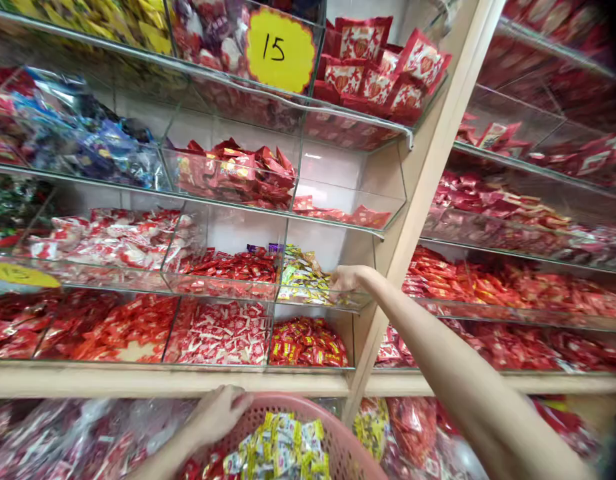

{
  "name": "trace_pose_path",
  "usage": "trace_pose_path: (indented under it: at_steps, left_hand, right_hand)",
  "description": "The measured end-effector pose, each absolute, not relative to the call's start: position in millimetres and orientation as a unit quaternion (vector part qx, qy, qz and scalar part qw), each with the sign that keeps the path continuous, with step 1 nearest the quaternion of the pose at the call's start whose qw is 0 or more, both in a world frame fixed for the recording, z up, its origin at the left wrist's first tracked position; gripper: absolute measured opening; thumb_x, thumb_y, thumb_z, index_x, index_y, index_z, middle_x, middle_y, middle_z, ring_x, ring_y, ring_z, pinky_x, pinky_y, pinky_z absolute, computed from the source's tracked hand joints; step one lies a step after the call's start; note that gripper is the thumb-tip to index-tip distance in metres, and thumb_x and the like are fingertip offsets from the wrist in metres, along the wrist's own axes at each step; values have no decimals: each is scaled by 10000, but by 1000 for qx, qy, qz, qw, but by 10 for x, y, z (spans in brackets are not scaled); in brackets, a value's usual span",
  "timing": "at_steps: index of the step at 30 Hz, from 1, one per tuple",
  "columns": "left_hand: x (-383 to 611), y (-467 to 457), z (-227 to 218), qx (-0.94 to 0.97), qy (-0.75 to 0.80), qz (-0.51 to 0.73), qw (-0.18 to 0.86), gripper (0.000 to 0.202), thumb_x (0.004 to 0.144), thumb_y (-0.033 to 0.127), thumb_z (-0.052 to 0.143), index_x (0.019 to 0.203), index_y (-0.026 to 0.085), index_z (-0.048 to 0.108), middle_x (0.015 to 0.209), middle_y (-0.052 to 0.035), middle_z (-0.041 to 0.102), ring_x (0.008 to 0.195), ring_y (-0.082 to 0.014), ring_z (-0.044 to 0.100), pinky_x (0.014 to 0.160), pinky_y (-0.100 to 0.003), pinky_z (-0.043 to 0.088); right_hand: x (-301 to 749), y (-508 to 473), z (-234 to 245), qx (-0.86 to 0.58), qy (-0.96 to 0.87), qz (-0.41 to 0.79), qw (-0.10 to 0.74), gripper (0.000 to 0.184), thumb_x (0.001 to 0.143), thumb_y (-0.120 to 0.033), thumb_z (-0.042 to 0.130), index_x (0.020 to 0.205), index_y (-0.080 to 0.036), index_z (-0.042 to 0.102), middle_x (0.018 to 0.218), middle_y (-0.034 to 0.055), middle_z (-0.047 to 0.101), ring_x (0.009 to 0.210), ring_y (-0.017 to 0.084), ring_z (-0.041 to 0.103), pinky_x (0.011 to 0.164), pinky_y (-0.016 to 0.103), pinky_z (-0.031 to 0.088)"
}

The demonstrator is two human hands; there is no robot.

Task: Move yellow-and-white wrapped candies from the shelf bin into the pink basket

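At the bottom of the view, my left hand point(221, 415) is closed over the rim of a pink plastic basket point(345, 437) with holes in its wall. Yellow-and-white wrapped candies point(283, 445) lie in the basket, with red-wrapped ones point(208, 467) at its left side. Stretched forward, my right hand point(349, 277) is inside a clear shelf compartment, at the right end of a pile of yellow-green wrapped candies point(303, 275). Its fingers are curled downward and blurred; whatever they hold is hidden.
Clear front panels point(238, 287) edge the shelf compartments. Red-and-yellow candies point(308, 341) lie below my right hand, red ones point(233, 264) to its left. A wooden upright point(423, 167) stands right of it. Above hangs a yellow price tag point(281, 50) reading 15. Bagged sweets point(88, 437) sit underneath.
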State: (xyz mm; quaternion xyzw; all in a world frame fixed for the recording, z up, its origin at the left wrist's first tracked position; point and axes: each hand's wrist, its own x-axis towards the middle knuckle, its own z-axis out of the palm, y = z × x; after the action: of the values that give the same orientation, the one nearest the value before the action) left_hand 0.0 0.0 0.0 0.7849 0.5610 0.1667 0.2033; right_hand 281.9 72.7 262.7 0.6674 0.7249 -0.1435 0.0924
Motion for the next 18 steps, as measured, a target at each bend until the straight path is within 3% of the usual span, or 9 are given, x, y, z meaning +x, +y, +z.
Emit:
trace_pose_path:
  at_steps: [4,8,14,18]
  left_hand:
    - [8,4,10,787,561,164,199,547,832,608,272,722,217,638,735,-35,714,725,-200,652,593,-233,343]
    - [7,-2,17,793,555,165,188,544,844,587,260,701,214,629,709,-31,700,704,-191,641,577,-231,323]
    - [-3,4,17,796,553,163,186,511,850,565,273,710,223,626,707,-23,698,699,-183,635,567,-231,300]
    - [-5,18,-1,797,551,164,186,497,852,556,283,709,222,623,721,-23,701,710,-183,638,578,-232,302]
  right_hand:
    - [2884,816,2612,640,755,-143,7,202,586,-320,653,665,-138,614,572,-31,513,531,82,423,499,210,328]
    - [2816,822,2562,583,772,-240,-81,210,588,-338,650,658,-149,590,595,-41,523,531,62,405,516,195,338]
    - [2672,774,2531,599,747,-289,-5,444,430,-486,767,632,-142,572,520,-47,477,502,73,403,483,220,332]
    - [2696,842,2504,585,752,-304,0,523,395,-552,768,661,-146,573,523,-57,456,499,67,386,471,216,316]
